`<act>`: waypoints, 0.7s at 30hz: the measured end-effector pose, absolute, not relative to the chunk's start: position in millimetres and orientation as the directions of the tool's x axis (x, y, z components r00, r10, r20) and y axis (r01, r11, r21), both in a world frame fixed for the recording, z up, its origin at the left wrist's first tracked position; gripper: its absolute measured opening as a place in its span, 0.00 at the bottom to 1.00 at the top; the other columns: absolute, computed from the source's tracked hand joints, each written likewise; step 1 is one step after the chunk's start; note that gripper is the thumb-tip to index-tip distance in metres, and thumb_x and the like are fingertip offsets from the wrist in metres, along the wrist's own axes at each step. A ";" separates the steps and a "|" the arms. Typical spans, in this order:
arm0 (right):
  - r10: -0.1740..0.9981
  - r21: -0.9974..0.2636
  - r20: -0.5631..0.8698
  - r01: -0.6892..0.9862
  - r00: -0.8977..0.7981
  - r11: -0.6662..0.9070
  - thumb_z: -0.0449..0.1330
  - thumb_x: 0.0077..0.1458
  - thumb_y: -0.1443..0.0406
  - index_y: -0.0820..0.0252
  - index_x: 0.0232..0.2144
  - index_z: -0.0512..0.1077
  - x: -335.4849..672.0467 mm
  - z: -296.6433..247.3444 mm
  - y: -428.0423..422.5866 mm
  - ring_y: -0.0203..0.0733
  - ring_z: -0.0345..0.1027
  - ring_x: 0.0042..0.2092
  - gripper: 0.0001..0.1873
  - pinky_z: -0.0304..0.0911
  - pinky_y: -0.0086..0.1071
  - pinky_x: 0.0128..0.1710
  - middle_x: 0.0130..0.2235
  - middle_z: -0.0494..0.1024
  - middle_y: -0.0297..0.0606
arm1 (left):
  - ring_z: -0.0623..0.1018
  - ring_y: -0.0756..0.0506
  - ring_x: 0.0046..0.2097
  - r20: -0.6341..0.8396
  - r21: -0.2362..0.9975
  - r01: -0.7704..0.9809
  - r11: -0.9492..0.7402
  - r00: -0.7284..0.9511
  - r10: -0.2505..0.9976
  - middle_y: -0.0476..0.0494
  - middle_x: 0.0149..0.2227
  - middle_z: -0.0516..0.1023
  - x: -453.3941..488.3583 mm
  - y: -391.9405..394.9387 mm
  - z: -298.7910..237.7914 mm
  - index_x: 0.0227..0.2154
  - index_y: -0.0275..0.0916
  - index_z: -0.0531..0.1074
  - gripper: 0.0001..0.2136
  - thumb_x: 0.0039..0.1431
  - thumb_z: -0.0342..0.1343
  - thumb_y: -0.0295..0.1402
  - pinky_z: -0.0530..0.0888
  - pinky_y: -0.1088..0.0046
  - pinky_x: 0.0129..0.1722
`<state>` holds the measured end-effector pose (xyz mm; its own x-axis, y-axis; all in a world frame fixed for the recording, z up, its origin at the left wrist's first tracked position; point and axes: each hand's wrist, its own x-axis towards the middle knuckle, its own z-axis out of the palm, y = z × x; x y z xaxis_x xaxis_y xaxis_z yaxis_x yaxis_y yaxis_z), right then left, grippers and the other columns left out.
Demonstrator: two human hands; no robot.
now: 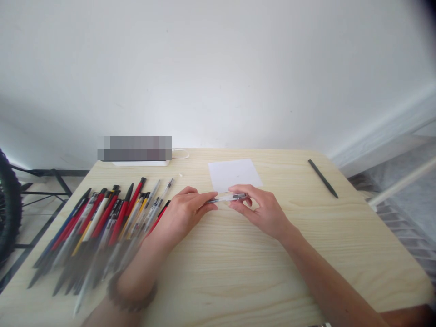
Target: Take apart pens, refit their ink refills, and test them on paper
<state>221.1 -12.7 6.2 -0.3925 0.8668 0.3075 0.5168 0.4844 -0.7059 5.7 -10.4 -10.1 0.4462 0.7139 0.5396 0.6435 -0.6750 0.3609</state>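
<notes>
A clear-barrelled pen (225, 198) with dark ends lies level between my two hands, above the wooden table (218, 272). My left hand (190, 206) pinches its left end between thumb and fingers. At the other end, the thumb and fingers of my right hand (260, 206) are closed on the barrel. Just behind the pen is a white sheet of paper (235, 174) with a faint small mark on it. Left of my left hand lies a spread of many pens (102, 222) in red, white, yellow, blue and clear; my forearm hides part of it.
A single dark pen (323, 178) lies apart at the right of the table. A pixelated object on a white base (141, 163) stands at the back left, with a white cable (182, 154) beside it. A wall rises behind; a bicycle wheel (8, 209) stands at left.
</notes>
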 end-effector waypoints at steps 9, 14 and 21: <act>0.952 -0.818 0.084 0.525 -0.293 0.234 0.50 0.58 0.56 0.61 0.23 0.70 218.7 11.8 -15.6 0.29 0.60 0.16 0.19 0.55 0.23 0.18 0.15 0.68 0.29 | 0.76 0.50 0.28 0.600 0.282 0.642 -0.713 0.462 0.653 0.46 0.30 0.80 10.3 -10.4 -4.2 0.40 0.37 0.72 0.09 0.58 0.55 0.32 0.70 0.68 0.38; 0.936 -0.815 0.161 0.492 -0.315 0.305 0.52 0.57 0.57 0.61 0.31 0.71 229.4 8.9 -7.3 0.31 0.66 0.23 0.14 0.60 0.24 0.24 0.22 0.73 0.32 | 0.76 0.45 0.37 0.492 0.320 0.693 -0.646 0.461 0.738 0.43 0.35 0.79 5.9 -7.5 -3.8 0.43 0.37 0.71 0.12 0.59 0.53 0.34 0.69 0.66 0.39; 0.967 -0.846 0.091 0.494 -0.239 0.202 0.50 0.58 0.54 0.61 0.20 0.67 228.8 9.4 -9.4 0.29 0.59 0.16 0.21 0.56 0.24 0.20 0.14 0.66 0.28 | 0.72 0.45 0.37 0.585 0.290 0.682 -0.671 0.429 0.689 0.46 0.32 0.79 3.1 -6.8 -2.8 0.38 0.38 0.74 0.07 0.56 0.56 0.29 0.69 0.67 0.38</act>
<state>228.8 -9.4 9.4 -0.2387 0.9668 0.0910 0.4939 0.2016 -0.8458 3.1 -6.8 -2.8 0.4287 0.6885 0.5849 0.6824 -0.6711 0.2898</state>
